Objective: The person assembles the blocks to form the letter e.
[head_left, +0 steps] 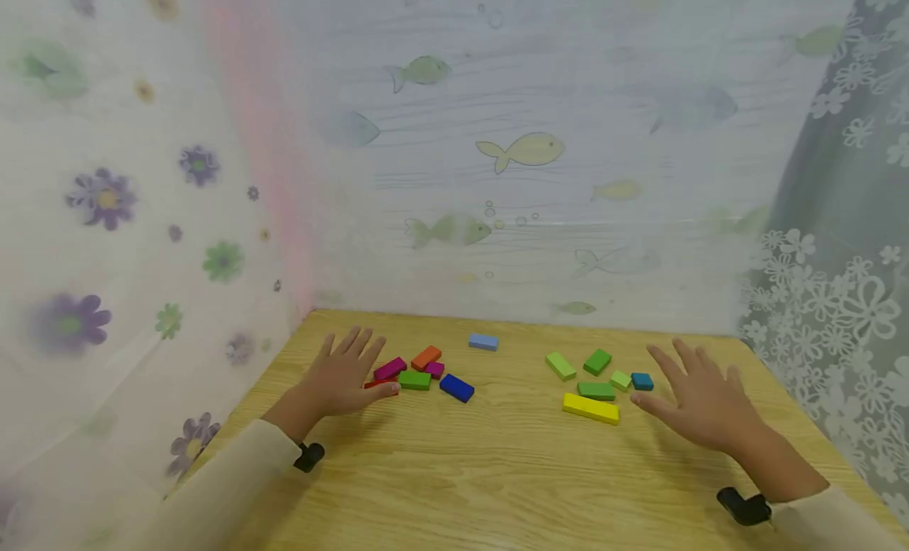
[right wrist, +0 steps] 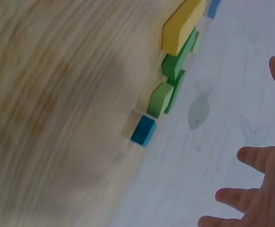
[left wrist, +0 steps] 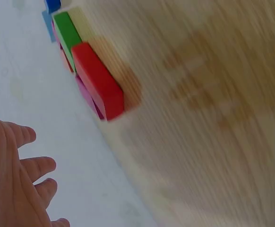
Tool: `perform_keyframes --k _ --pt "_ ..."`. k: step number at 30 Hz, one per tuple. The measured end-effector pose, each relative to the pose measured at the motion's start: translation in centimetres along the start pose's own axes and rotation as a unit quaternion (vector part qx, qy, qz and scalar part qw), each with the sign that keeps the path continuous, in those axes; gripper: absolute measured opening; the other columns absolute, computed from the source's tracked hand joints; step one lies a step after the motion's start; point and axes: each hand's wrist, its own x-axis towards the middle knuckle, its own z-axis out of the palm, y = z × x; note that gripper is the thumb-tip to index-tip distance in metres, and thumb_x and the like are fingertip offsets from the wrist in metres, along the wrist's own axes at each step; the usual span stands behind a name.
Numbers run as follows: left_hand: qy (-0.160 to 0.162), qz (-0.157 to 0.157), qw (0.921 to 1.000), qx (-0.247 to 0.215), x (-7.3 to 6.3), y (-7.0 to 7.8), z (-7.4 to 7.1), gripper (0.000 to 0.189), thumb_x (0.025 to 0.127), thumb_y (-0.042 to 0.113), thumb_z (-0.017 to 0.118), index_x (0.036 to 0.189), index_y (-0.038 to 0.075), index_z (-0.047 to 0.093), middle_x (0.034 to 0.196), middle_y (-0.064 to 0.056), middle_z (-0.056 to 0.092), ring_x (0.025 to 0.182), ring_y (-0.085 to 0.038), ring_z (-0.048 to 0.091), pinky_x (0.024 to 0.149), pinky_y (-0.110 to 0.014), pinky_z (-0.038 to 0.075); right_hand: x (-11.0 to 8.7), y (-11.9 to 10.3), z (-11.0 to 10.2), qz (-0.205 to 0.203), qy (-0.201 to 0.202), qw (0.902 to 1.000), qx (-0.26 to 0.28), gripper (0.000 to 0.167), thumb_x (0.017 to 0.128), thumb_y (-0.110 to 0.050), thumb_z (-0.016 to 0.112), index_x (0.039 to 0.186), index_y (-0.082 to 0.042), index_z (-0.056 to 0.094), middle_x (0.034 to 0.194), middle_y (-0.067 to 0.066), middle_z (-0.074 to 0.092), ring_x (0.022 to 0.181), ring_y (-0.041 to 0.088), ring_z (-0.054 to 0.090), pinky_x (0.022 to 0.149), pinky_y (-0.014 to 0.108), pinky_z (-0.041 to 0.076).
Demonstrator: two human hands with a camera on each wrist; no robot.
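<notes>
My left hand point(head_left: 348, 377) hovers with spread fingers over the table's left side, holding nothing. Its thumb partly hides a red block point(left wrist: 97, 80). Around that lie a magenta block point(head_left: 390, 369), a green block point(head_left: 415, 380), an orange block point(head_left: 426, 357), a small magenta block point(head_left: 435, 370) and a dark blue block point(head_left: 457, 388). On the right, my right hand point(head_left: 710, 397) is likewise spread and holds nothing. Nearest its thumb is a small teal block point(head_left: 642, 381), beside a small light green block point(head_left: 620, 380). A long yellow block point(head_left: 591, 409) lies before a green block point(head_left: 596, 391).
A light blue block point(head_left: 484, 342) lies near the back between both groups. A lime block point(head_left: 560, 366) and another green block point(head_left: 598, 361) sit behind the right group. Wood-grain table point(head_left: 454, 488) meets a fish-printed curtain point(head_left: 525, 243) at its far edge.
</notes>
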Motion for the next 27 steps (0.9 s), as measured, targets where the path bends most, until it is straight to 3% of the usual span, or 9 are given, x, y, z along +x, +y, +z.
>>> perform_keyframes --k 6,12,18,22,27 --pt "-0.003 0.036 0.9993 0.008 0.6 2.1 0.9 0.099 0.093 0.08 0.045 0.163 0.011 0.032 0.167 -0.017 0.032 0.157 -0.04 0.025 0.12 -0.072 0.016 0.1 -1.3 1.4 -0.028 0.023 0.9993 0.006 0.089 0.094 -0.073 0.057 0.159 -0.016 0.039 0.156 0.032 0.039 0.131 0.057 0.048 0.094 0.086 0.032" --pt "-0.03 0.06 0.9977 -0.015 1.6 3.9 1.6 0.091 0.096 0.063 0.062 0.162 0.009 0.032 0.167 -0.013 0.033 0.155 -0.036 0.031 0.121 -0.066 0.024 0.2 -2.6 2.7 -0.04 0.006 0.9964 0.075 0.082 0.092 -0.067 0.065 0.15 -0.011 0.051 0.146 0.028 0.05 0.117 0.051 0.06 0.085 0.07 0.05" --pt "-0.03 0.091 0.9947 -0.036 2.7 5.6 2.4 0.077 0.096 0.045 0.072 0.158 0.009 0.042 0.161 -0.01 0.044 0.146 -0.034 0.045 0.117 -0.058 0.037 0.2 -3.6 3.4 -0.03 -0.019 0.988 0.151 0.072 0.091 -0.058 0.072 0.141 -0.007 0.06 0.139 0.023 0.055 0.118 0.042 0.061 0.089 0.06 0.054" --pt "-0.016 0.111 0.9918 -0.062 3.3 6.2 2.7 0.063 0.097 0.036 0.074 0.15 0.011 0.052 0.157 -0.01 0.049 0.143 -0.034 0.049 0.114 -0.057 0.041 0.5 -3.9 3.7 -0.034 -0.025 0.9862 0.16 0.065 0.091 -0.052 0.075 0.137 -0.007 0.064 0.134 0.02 0.059 0.109 0.034 0.064 0.084 0.052 0.056" --pt "-0.021 0.115 0.9892 -0.089 4.0 6.4 3.1 0.053 0.096 0.036 0.075 0.143 0.016 0.059 0.156 -0.005 0.051 0.145 -0.031 0.047 0.115 -0.056 0.041 0.9 -4.2 3.9 -0.045 -0.026 0.9829 0.177 0.058 0.089 -0.042 0.08 0.132 -0.005 0.068 0.121 0.014 0.064 0.1 0.028 0.067 0.078 0.044 0.058"
